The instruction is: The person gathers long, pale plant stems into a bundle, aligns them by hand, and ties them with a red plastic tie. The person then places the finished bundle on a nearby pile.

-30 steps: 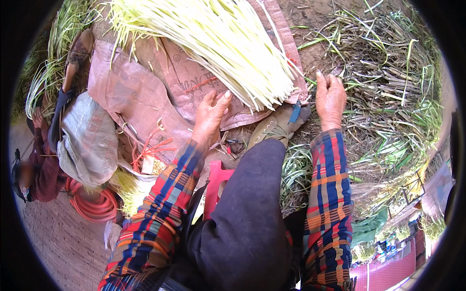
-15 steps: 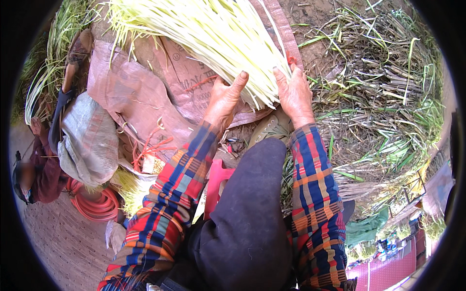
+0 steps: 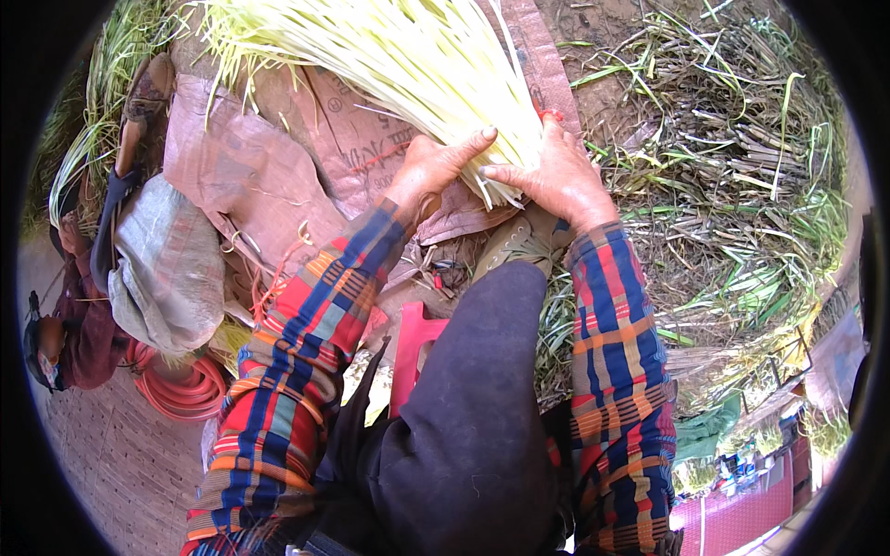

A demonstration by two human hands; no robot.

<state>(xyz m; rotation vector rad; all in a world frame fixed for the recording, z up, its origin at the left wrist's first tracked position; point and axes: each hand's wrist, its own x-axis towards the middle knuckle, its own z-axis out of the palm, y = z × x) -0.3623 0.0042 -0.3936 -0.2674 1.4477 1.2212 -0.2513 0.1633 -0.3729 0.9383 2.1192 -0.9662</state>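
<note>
A thick bundle of long, pale yellow-green leafy stalks [image 3: 408, 69] lies on a pinkish woven sack [image 3: 357, 139], its cut ends toward me. My left hand [image 3: 436, 167] cups the left side near those ends, thumb stretched over the top and fingers hidden beneath. On the right side my right hand [image 3: 564, 178] grips the bundle, its thumb laid across the white ends and pointing left. A bit of red tie [image 3: 551, 115] shows at my right fingertips; how far it runs around the stalks is hidden.
Dry straw and green trimmings [image 3: 714, 176] cover the ground at right. A pink stool [image 3: 408, 357] stands by my knee. At left are a grey-white sack [image 3: 171, 264], a coil of red hose [image 3: 181, 385] and another person's dark red sleeve [image 3: 93, 347].
My hands have come closer together around the cut ends. The right thumb has swung from pointing up along the stalks to lying across them. My left hand has shifted slightly rightward.
</note>
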